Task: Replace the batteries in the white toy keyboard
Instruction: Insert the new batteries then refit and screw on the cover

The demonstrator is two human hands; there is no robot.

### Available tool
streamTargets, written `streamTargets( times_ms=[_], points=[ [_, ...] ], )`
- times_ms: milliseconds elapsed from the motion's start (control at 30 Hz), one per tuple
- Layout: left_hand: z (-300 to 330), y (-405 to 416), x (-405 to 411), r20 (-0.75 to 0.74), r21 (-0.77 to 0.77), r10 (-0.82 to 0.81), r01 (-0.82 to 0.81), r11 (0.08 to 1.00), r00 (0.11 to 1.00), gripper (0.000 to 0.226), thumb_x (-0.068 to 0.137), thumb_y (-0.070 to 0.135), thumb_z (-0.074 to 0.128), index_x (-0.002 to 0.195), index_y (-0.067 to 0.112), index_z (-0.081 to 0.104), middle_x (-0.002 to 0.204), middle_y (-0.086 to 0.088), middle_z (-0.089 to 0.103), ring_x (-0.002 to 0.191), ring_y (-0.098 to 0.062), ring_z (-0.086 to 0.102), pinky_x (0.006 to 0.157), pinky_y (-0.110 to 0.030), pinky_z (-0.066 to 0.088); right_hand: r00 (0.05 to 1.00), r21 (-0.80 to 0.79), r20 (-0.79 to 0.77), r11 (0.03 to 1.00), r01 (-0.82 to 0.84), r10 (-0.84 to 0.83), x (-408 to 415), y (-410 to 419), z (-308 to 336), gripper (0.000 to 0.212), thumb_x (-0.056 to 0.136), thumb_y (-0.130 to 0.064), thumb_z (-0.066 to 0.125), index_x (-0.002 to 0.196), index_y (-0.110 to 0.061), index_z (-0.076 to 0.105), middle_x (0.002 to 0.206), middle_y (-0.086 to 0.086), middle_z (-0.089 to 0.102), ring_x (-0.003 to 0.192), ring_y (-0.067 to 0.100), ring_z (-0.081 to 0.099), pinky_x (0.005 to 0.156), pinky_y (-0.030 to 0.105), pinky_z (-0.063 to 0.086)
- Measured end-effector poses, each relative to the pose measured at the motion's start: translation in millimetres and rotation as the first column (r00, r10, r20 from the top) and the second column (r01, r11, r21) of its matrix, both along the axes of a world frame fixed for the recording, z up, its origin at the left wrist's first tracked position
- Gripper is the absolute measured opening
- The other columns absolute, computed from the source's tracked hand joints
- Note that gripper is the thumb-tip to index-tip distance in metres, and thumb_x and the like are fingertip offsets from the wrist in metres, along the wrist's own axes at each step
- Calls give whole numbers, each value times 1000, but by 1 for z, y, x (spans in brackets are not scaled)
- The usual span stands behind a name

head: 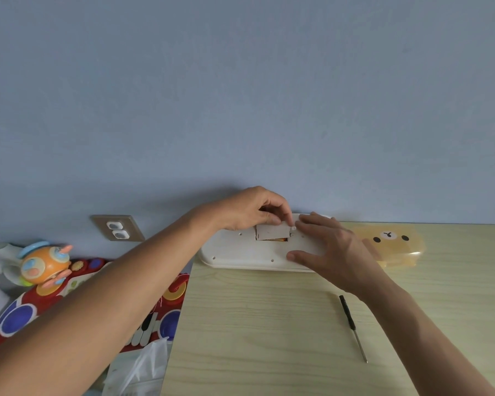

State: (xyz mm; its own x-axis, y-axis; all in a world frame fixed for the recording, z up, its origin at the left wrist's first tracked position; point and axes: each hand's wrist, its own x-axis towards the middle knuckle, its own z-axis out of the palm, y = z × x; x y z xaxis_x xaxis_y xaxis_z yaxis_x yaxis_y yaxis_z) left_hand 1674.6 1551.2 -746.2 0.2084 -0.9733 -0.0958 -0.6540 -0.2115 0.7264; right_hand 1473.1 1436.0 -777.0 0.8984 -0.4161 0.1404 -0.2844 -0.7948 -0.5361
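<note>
Against a blue wall, the wooden worktop (269,324) carries the white toy keyboard (240,251), face down. The left hand (249,210) pinches its battery cover (272,231), tilted up over an orange battery; the right hand (330,247), fingers spread, steadies the keyboard. A screwdriver (353,327) lies nearer.

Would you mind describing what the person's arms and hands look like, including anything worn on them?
Both forearms are bare right to the picture's edge: no sleeves or cuffs show. The left hand and right hand wear no gloves, and I see no rings, watch, bracelets or other markings on either wrist. The fingernails that show are short and seem unpainted, though they are too small to be sure.
</note>
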Motion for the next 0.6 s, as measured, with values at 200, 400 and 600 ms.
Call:
streamTargets(
  times_ms=[200,400,600],
  points=[
    [-9,4,1,10,-90,54,-53,995,999,23,88,8,75,104,23,81,103,7,75,100,-7,68,93,-26,52,1000,-2,19,1000,-11,11,2,-3,-6,72,78,-61,70,140,-28,56,151,-16,46,146,-3,27,122,24,12],
    [-12,6,-1,9,-121,75,-74,990,997,28,87,0,73,108,18,80,103,9,77,101,0,69,92,-15,51,1000,7,10,1000,-10,10,2,-3,-4,65,77,-60,71,136,-33,60,148,-16,49,145,-2,29,123,29,15],
    [-16,11,-1,-3,-157,130,-129,979,992,26,88,-2,72,104,17,79,98,6,79,96,-3,72,93,-25,56,973,36,212,995,90,-95,14,11,-2,16,83,-34,77,94,-24,81,112,-8,74,112,6,62,103,33,44]
  ],
)
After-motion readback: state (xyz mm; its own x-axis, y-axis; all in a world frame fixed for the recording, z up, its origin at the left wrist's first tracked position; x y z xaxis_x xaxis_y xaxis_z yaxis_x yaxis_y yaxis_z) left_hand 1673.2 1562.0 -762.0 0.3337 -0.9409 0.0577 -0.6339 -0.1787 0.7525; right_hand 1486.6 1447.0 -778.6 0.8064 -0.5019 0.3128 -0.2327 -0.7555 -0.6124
